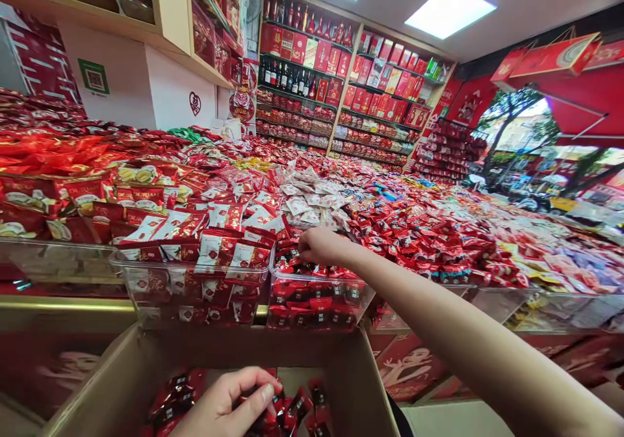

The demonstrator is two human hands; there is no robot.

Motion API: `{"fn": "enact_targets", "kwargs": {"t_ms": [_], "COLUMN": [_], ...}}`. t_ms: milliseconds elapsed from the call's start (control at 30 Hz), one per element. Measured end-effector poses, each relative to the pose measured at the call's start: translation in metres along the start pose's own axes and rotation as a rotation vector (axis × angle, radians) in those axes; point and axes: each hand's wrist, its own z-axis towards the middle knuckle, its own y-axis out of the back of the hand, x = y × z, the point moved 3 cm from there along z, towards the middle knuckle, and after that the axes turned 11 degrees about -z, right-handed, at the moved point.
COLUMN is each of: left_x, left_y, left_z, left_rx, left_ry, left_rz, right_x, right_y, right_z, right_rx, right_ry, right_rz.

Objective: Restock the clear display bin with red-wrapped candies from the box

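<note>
Low in the picture, my left hand (234, 401) is inside an open cardboard box (219, 346), its fingers curled towards the thumb. Red and black wrapped packets (297, 411) lie under and beside it; what it holds is unclear. My right hand (324, 247) reaches over the far side of a clear bin (316, 307) filled with similar small red and black packets. Its fingers are bent down onto the packets, and their tips are largely hidden.
Left of that bin stands another clear bin (195, 287) of white and red packets. Heaps of wrapped sweets (419, 235) spread across the counter. Shelves (302, 73) of bottles and red boxes line the back wall. An overhanging cabinet (173, 21) is at the upper left.
</note>
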Motion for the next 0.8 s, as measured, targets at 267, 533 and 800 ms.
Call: {"fn": "enact_targets", "kwargs": {"t_ms": [267,533,800], "left_x": [0.010,-0.006,-0.032], "left_y": [0.006,0.009,0.010], "left_z": [0.008,0.004,-0.006], "left_rx": [-0.043,-0.090,-0.142], "left_ry": [0.003,-0.006,-0.068], "left_rz": [-0.159,-0.633,-0.690], "right_x": [0.002,-0.004,0.053], "right_y": [-0.010,-0.008,0.019], "right_z": [0.002,-0.004,-0.098], "right_rx": [0.070,-0.041,-0.317], "right_ry": [-0.012,0.002,0.018], "right_rz": [0.412,0.425,0.704]}}
